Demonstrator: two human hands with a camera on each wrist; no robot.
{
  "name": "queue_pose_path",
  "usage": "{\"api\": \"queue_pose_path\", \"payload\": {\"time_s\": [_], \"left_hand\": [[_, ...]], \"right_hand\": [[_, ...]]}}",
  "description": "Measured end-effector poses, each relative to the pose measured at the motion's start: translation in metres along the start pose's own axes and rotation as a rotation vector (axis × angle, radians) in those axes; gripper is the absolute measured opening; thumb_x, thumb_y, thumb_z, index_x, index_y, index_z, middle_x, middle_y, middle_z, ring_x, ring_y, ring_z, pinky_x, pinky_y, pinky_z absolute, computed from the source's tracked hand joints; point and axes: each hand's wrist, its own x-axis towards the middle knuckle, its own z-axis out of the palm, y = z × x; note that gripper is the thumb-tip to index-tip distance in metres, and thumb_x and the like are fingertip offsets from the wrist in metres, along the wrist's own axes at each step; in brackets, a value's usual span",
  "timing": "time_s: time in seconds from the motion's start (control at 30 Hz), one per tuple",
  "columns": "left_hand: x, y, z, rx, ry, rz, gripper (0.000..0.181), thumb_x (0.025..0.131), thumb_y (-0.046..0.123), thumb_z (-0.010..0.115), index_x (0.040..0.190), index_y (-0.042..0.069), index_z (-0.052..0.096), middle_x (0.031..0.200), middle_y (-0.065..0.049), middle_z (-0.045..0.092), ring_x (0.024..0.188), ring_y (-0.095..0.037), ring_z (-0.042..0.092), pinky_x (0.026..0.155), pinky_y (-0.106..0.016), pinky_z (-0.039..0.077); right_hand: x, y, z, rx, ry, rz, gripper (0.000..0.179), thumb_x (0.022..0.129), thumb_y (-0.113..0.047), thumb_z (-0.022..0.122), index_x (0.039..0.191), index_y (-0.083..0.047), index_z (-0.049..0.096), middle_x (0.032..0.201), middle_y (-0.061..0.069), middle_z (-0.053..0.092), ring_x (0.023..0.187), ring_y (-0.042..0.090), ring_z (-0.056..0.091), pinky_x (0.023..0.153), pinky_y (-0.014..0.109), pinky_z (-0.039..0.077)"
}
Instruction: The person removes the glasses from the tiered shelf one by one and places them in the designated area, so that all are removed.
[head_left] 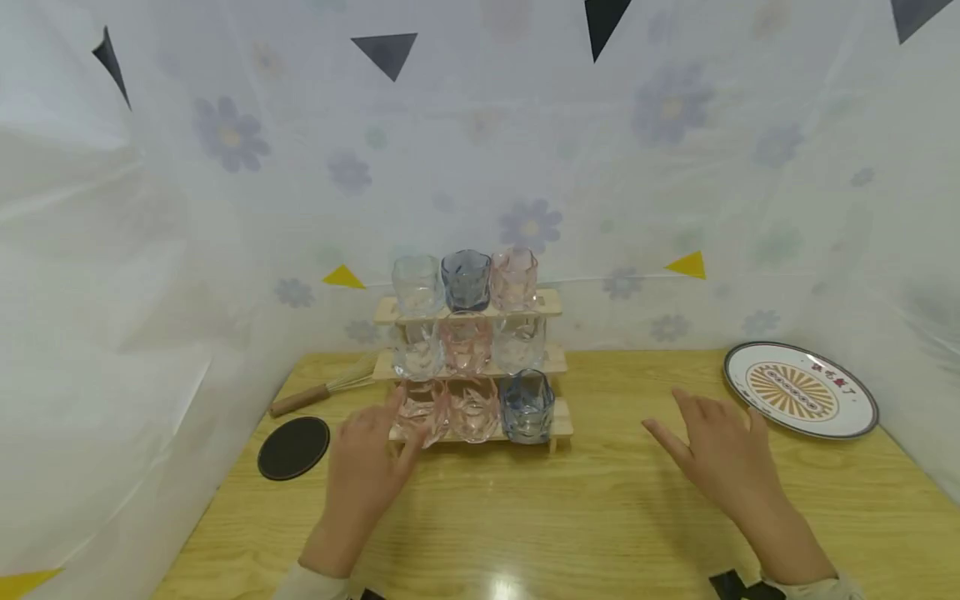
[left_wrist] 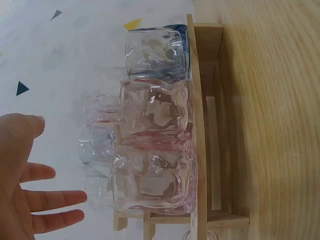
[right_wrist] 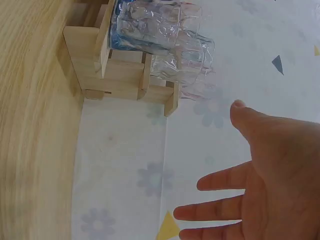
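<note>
A three-tier wooden rack (head_left: 561, 420) bears rows of faceted drinking glasses. On its lowest tier stand two pink glasses (head_left: 474, 408) and, at the right end, a blue glass (head_left: 528, 410). My left hand (head_left: 366, 458) is held at the rack's left end, nearest the leftmost pink glass (left_wrist: 152, 180). In the left wrist view its fingers are spread and grip nothing. Off to the right, my right hand (head_left: 726, 457) hovers over the table with its fingers apart. The right wrist view shows that palm (right_wrist: 285, 175) holding nothing, below the rack's end.
Clear, pink and dark blue glasses (head_left: 467, 282) fill the upper tiers. A whisk (head_left: 307, 401) and a round black coaster (head_left: 294, 448) lie left of the rack on the wooden table (head_left: 495, 517). A patterned plate (head_left: 847, 421) lies at the right, beside the curtain (head_left: 450, 167).
</note>
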Motion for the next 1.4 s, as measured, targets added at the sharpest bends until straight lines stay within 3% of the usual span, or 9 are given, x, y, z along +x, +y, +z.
{"api": "queue_pose_path", "payload": {"time_s": [0.1, 0.17, 0.33, 0.47, 0.67, 0.77, 1.03, 1.2, 1.4], "left_hand": [[0.002, -0.009, 0.001, -0.074, 0.154, -0.006, 0.050, 0.084, 0.028, 0.070, 0.125, 0.002, 0.061, 0.090, -0.014, 0.068, 0.081, -0.032, 0.063, 0.069, -0.050, 0.049], [0.003, -0.016, 0.004, -0.139, 0.204, -0.037, 0.042, 0.087, 0.023, 0.068, 0.122, 0.000, 0.063, 0.079, -0.010, 0.066, 0.069, -0.025, 0.061, 0.059, -0.042, 0.049], [0.000, -0.037, 0.014, -0.297, 0.183, -0.157, 0.032, 0.094, 0.014, 0.060, 0.123, 0.002, 0.062, 0.058, 0.003, 0.053, 0.049, -0.008, 0.043, 0.045, -0.025, 0.035], [-0.004, -0.055, 0.024, -0.308, 0.065, -0.265, 0.035, 0.098, 0.020, 0.054, 0.129, 0.005, 0.059, 0.056, 0.004, 0.049, 0.045, -0.006, 0.034, 0.044, -0.025, 0.031], [-0.004, -0.074, 0.037, -0.383, -0.344, -0.490, 0.052, 0.101, 0.037, 0.044, 0.145, 0.010, 0.040, 0.076, -0.006, 0.064, 0.053, -0.015, 0.052, 0.050, -0.031, 0.041], [-0.002, -0.080, 0.047, -0.521, -0.458, -0.550, 0.055, 0.101, 0.036, 0.045, 0.147, 0.008, 0.035, 0.077, -0.010, 0.064, 0.061, -0.019, 0.060, 0.056, -0.032, 0.047], [0.000, -0.094, 0.065, -0.976, -0.550, -0.692, 0.052, 0.099, 0.022, 0.052, 0.147, 0.011, 0.036, 0.071, -0.011, 0.064, 0.055, -0.015, 0.055, 0.056, -0.032, 0.051], [0.001, -0.105, 0.072, -1.067, -0.567, -0.816, 0.053, 0.096, 0.023, 0.058, 0.145, 0.020, 0.041, 0.070, -0.004, 0.068, 0.052, -0.008, 0.052, 0.050, -0.023, 0.039], [0.002, -0.110, 0.073, -1.098, -0.593, -0.834, 0.055, 0.094, 0.026, 0.061, 0.145, 0.022, 0.042, 0.074, -0.006, 0.070, 0.051, -0.007, 0.048, 0.049, -0.022, 0.035]], "right_hand": [[0.011, 0.001, -0.005, 0.059, 0.105, -0.024, 0.060, 0.091, -0.048, 0.058, 0.121, 0.004, 0.060, 0.098, 0.023, 0.067, 0.079, 0.038, 0.062, 0.064, 0.055, 0.043], [0.019, 0.002, -0.009, 0.115, 0.143, -0.043, 0.056, 0.092, -0.042, 0.060, 0.119, 0.006, 0.061, 0.094, 0.023, 0.068, 0.072, 0.035, 0.062, 0.057, 0.050, 0.045], [0.038, 0.005, -0.017, 0.267, 0.128, -0.060, 0.051, 0.097, -0.036, 0.053, 0.126, 0.007, 0.055, 0.100, 0.024, 0.065, 0.086, 0.040, 0.061, 0.065, 0.054, 0.046], [0.059, 0.004, -0.017, 0.353, 0.083, -0.083, 0.051, 0.100, -0.036, 0.048, 0.130, 0.005, 0.052, 0.104, 0.023, 0.063, 0.096, 0.041, 0.057, 0.073, 0.057, 0.043], [0.097, -0.001, -0.007, 0.500, -0.003, -0.100, 0.052, 0.102, -0.035, 0.043, 0.135, 0.004, 0.047, 0.115, 0.025, 0.058, 0.105, 0.041, 0.051, 0.082, 0.059, 0.039], [0.113, -0.004, 0.000, 0.570, -0.028, -0.105, 0.053, 0.102, -0.036, 0.042, 0.136, 0.004, 0.045, 0.120, 0.026, 0.054, 0.110, 0.041, 0.049, 0.088, 0.060, 0.037], [0.141, -0.021, 0.016, 0.639, -0.070, -0.124, 0.058, 0.101, -0.043, 0.040, 0.140, 0.001, 0.041, 0.127, 0.024, 0.050, 0.118, 0.041, 0.044, 0.097, 0.061, 0.031], [0.156, -0.032, 0.018, 0.668, -0.082, -0.131, 0.060, 0.100, -0.045, 0.041, 0.141, -0.001, 0.040, 0.128, 0.023, 0.050, 0.120, 0.039, 0.044, 0.100, 0.059, 0.029], [0.178, -0.045, 0.014, 0.627, -0.094, -0.158, 0.066, 0.099, -0.047, 0.042, 0.143, 0.001, 0.035, 0.130, 0.024, 0.048, 0.120, 0.040, 0.044, 0.099, 0.058, 0.032]]}}
